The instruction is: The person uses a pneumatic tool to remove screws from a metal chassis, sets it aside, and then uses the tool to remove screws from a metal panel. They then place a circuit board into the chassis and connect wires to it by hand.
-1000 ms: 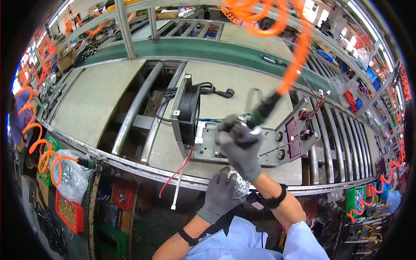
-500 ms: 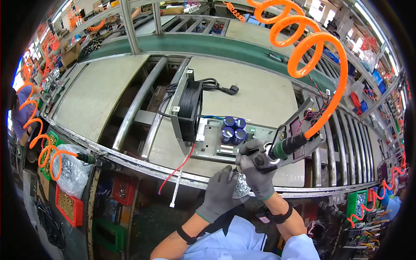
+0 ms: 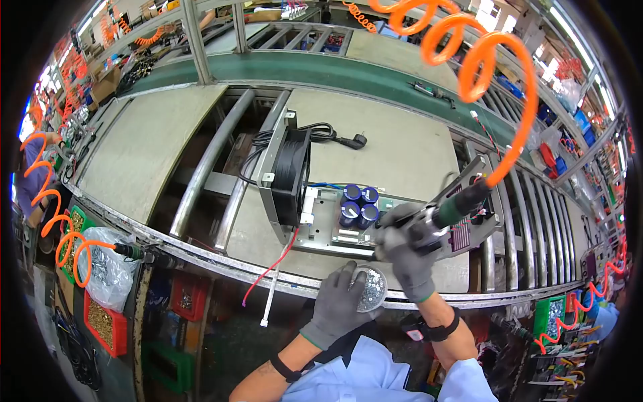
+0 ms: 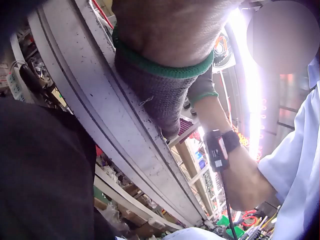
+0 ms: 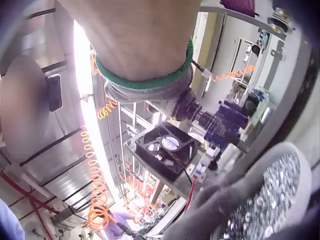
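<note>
The right hand (image 3: 402, 251) and the left hand (image 3: 338, 301) both wear grey knit gloves edged with a green cuff band. The screwdriver (image 3: 429, 224) gripped in the right fingers is black and silver with a dark green collar, and the coiled hose (image 3: 499, 87) rising from it is bright orange. Against the left fingers, the dish (image 3: 384, 295) glitters with silver screws. Just beyond the right fingers stand dark blue capacitors (image 3: 355, 201) with pale tops on a dull grey chassis (image 3: 321, 228). The fan (image 3: 289, 177) beside them is black. A red wire (image 3: 274, 264) hangs to the left of the left fingers. The sleeves (image 3: 382, 375) are light blue and the wrist straps (image 3: 432, 329) are black.
</note>
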Demonstrator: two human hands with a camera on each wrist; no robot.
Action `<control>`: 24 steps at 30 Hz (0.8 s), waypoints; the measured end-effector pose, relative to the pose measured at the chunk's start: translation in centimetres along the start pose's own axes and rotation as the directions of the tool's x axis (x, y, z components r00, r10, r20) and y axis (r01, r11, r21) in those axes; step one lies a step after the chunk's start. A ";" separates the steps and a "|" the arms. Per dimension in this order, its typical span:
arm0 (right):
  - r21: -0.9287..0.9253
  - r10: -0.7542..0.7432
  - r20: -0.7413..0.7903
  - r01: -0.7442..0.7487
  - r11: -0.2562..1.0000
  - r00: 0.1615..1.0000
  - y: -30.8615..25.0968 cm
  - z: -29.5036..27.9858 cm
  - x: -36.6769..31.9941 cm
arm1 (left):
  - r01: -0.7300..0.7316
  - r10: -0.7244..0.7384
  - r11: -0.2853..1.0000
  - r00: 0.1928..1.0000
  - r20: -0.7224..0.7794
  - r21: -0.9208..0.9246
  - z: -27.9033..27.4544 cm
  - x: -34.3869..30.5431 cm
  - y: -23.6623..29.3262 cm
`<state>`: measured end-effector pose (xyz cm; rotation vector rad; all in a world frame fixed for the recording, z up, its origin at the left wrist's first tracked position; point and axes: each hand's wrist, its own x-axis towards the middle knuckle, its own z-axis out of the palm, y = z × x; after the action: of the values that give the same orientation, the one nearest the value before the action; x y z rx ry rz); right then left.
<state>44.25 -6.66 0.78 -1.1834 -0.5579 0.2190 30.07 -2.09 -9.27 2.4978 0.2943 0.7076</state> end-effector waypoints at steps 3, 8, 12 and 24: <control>-0.187 -0.180 0.001 0.177 0.966 0.984 -1.7 -0.5 4.0 | -0.013 0.014 1.000 1.000 -0.028 0.025 0.3 0.2 -0.2; -0.128 -0.321 -0.066 0.311 0.942 0.945 0.4 -1.1 10.4 | -0.012 0.012 0.998 1.000 -0.007 0.064 0.1 0.3 0.1; -0.155 -0.267 -0.092 0.251 0.956 0.959 2.4 -2.0 12.1 | 0.008 -0.009 0.998 1.000 0.017 0.067 -0.1 0.3 0.0; -0.091 -0.195 -0.075 0.188 0.978 0.978 3.4 -1.9 13.9 | 0.007 -0.008 0.997 1.000 0.012 0.076 0.1 0.4 0.3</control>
<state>57.42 -0.79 1.27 -1.2056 -0.6078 -0.0188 30.51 -2.26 -9.05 2.5701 0.3316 0.6898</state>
